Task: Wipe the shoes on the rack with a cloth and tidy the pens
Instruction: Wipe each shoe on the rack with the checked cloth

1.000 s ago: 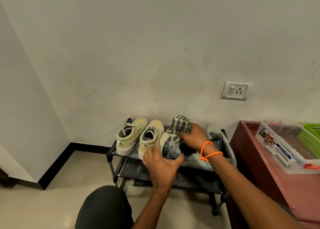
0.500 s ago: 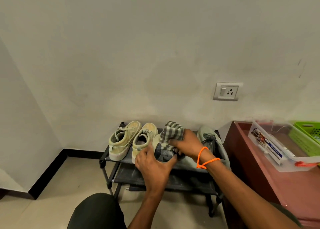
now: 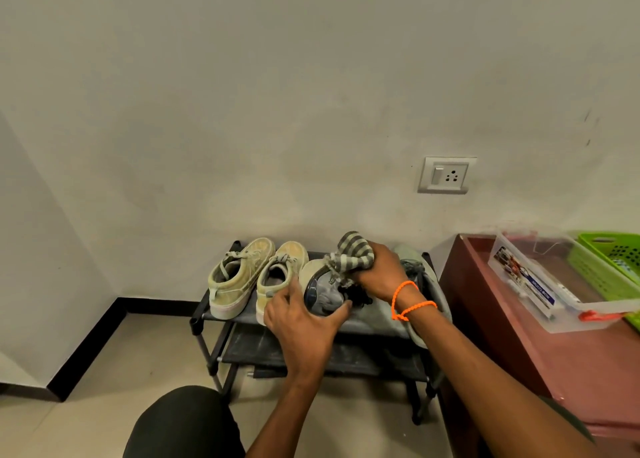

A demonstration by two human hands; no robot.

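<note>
A low black shoe rack (image 3: 207,315) stands against the wall. Two beige sneakers (image 3: 239,277) sit side by side on its top shelf at the left. My left hand (image 3: 304,322) grips the heel of a grey shoe (image 3: 323,293) tilted up on that shelf. My right hand (image 3: 379,275), with orange wrist bands, presses a grey striped cloth (image 3: 353,256) onto the top of that shoe. Its partner, a second grey shoe (image 3: 412,267), lies mostly hidden behind my right wrist. No pens can be made out.
A dark red table (image 3: 554,371) stands right of the rack, carrying a clear plastic box (image 3: 554,291) and a green basket (image 3: 613,260). A wall socket (image 3: 446,175) is above the rack. My knee (image 3: 183,423) is low in front. Tiled floor lies to the left.
The view has shifted slightly. My right hand has rubbed the cloth over the grey shoe, while my left hand keeps holding its heel.
</note>
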